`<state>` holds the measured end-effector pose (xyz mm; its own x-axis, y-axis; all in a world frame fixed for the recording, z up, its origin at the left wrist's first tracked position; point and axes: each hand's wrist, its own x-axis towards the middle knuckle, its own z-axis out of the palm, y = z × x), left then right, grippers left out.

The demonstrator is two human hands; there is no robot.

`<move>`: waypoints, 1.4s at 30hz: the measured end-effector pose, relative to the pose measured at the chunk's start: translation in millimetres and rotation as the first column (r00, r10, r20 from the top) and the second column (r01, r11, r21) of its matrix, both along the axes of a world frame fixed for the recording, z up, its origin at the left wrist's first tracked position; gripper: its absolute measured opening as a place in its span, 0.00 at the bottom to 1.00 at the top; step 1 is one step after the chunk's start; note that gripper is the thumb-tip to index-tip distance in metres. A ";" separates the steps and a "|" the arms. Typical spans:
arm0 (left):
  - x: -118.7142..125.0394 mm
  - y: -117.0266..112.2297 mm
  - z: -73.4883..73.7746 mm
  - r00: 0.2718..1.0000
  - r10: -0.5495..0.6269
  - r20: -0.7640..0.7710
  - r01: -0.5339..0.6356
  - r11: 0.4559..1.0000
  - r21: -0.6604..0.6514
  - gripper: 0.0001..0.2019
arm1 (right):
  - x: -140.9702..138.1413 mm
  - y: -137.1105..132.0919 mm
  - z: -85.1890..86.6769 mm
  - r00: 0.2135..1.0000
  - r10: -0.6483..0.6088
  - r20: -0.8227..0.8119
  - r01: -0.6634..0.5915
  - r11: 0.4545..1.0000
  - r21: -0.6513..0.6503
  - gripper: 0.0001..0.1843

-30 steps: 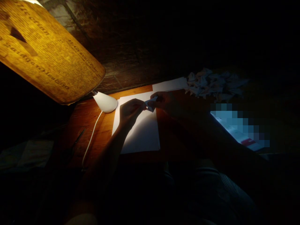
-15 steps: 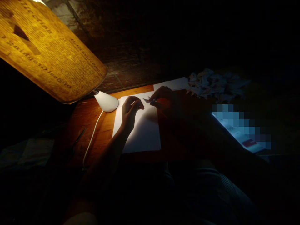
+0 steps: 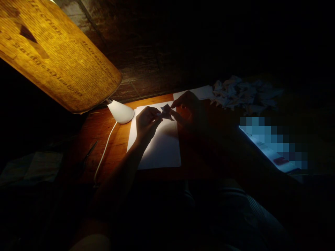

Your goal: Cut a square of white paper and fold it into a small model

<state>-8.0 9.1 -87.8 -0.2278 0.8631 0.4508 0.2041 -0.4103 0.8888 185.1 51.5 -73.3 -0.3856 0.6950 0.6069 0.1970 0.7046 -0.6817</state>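
Observation:
A small folded piece of paper (image 3: pixel 165 112) is held between both my hands just above a white sheet (image 3: pixel 159 146) lying on the wooden table (image 3: pixel 104 129). My left hand (image 3: pixel 147 122) pinches its left side with curled fingers. My right hand (image 3: pixel 186 108), mostly in shadow, pinches its right side. A heap of small folded paper pieces (image 3: pixel 243 94) lies to the right of my right hand, in dim light.
A white lamp base (image 3: pixel 120 112) with a cord (image 3: pixel 103 153) stands left of the sheet under a big yellow printed shade (image 3: pixel 57 59). A second white sheet (image 3: pixel 202 92) lies behind. A glowing screen (image 3: pixel 272 150) sits at right. Scissors (image 3: pixel 87 155) lie at left.
My hands have come back together on the small paper piece, which was turned flat half a second ago and stands more upright now. The view has shifted slightly.

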 end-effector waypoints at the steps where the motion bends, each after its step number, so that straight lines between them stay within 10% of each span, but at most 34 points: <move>1: -0.2 -0.4 0.6 1.000 -0.016 -0.002 0.016 1.000 -0.011 0.13 | 0.8 0.6 -0.3 1.000 -0.025 -0.003 0.025 1.000 0.015 0.06; 6: 4.8 -4.8 4.5 0.986 -0.164 -0.016 0.162 0.982 -0.094 0.12 | 0.0 4.8 -2.9 0.996 0.010 0.093 -0.018 0.996 0.086 0.11; 30: 5.1 -1.0 -5.6 0.999 -0.042 -0.030 0.041 0.999 -0.016 0.14 | -8.2 6.8 -5.8 0.991 0.122 -0.049 -0.132 0.923 -0.362 0.09; 42: 11.6 -11.5 10.3 0.995 -0.077 -0.062 0.074 0.996 -0.052 0.10 | -9.4 11.3 -8.5 0.960 0.193 -0.200 -0.258 0.888 -0.380 0.11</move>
<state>3.5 -2.4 -77.6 -0.1333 0.8984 0.4184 0.2310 -0.3824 0.8947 175.7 62.8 -81.7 -0.4862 0.7955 0.3615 -0.0639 0.3802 -0.9227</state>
